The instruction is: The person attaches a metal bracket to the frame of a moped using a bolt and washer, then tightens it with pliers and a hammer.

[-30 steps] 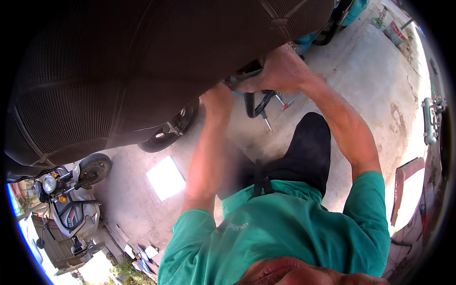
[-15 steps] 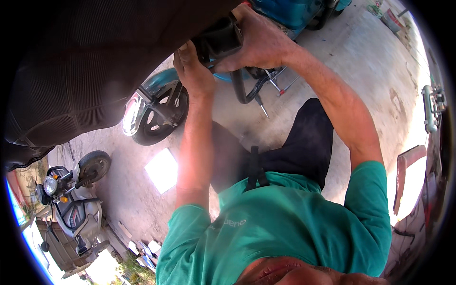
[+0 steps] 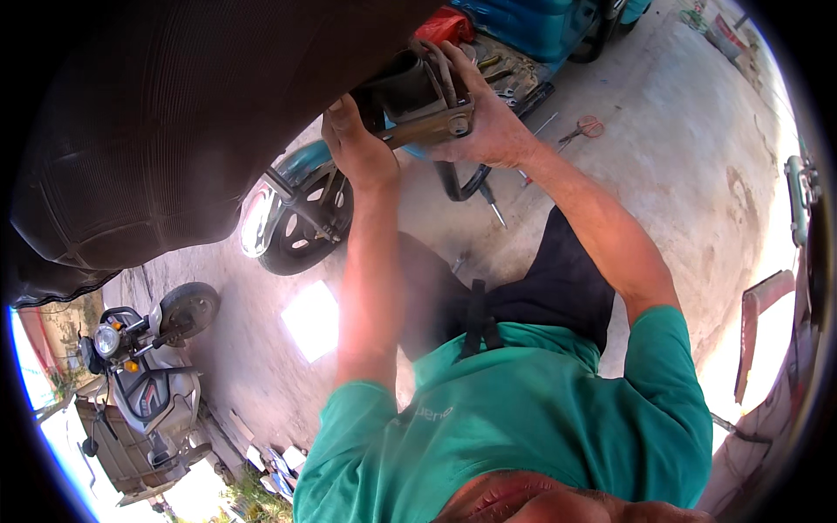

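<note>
A black box-like part [image 3: 410, 98] with a worn metal bracket [image 3: 423, 130] along its near side is held up between my hands, beside the edge of a dark ribbed seat [image 3: 166, 131]. My left hand [image 3: 364, 152] grips the bracket's left end. Its thumb points up along the black part, and its other fingers are hidden behind. Around the right end of the bracket my right hand [image 3: 493, 122] is curled, its fingers reaching up the far side next to a bent tube [image 3: 442, 74]. A round bolt or bushing shows in the bracket near that palm.
Yellow-handled pliers [image 3: 491, 62] and other tools lie beside a red bag or cloth [image 3: 446, 26] on the blue vehicle [image 3: 523, 26]. Orange-handled scissors [image 3: 591, 127] rest on the concrete floor. A front wheel [image 3: 307, 227] stands below the seat; a parked motorcycle [image 3: 148, 383] is at left.
The black part has tilted, so its metal bracket now shows. My right hand has shifted right and down along it. The view has moved a little, bringing tools and scissors into sight.
</note>
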A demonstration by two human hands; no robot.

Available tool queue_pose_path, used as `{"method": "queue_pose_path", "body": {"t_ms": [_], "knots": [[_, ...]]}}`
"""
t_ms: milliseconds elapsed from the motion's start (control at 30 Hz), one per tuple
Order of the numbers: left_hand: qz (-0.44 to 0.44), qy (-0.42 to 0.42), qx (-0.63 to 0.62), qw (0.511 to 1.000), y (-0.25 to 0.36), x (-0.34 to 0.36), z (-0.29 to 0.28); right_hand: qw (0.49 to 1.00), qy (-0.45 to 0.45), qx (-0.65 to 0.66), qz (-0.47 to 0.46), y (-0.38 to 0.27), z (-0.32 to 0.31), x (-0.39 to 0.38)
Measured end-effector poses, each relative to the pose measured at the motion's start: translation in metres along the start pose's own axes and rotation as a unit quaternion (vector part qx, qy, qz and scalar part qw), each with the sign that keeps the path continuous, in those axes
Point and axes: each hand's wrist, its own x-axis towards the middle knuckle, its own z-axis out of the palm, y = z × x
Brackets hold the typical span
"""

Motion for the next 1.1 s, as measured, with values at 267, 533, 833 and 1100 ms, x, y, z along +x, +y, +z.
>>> {"method": "queue_pose_path", "body": {"t_ms": [267,533,833,1100], "knots": [[-0.038,0.021,0.020,0.999,0.003,-0.003,0.003,0.989,-0.024,0.118,-0.084,0.013,0.005,0.015],[-0.063,0.027,-0.036,0.997,0.008,0.000,0.015,0.989,0.010,-0.007,-0.146,0.033,0.004,0.025],[-0.031,-0.023,-0.057,0.998,0.009,-0.002,0.009,0.997,0.050,0.001,-0.060,0.007,0.007,-0.005],[0.012,-0.012,-0.005,1.000,-0.002,0.000,0.002,0.983,0.041,-0.036,-0.177,0.014,0.003,0.013]]}}
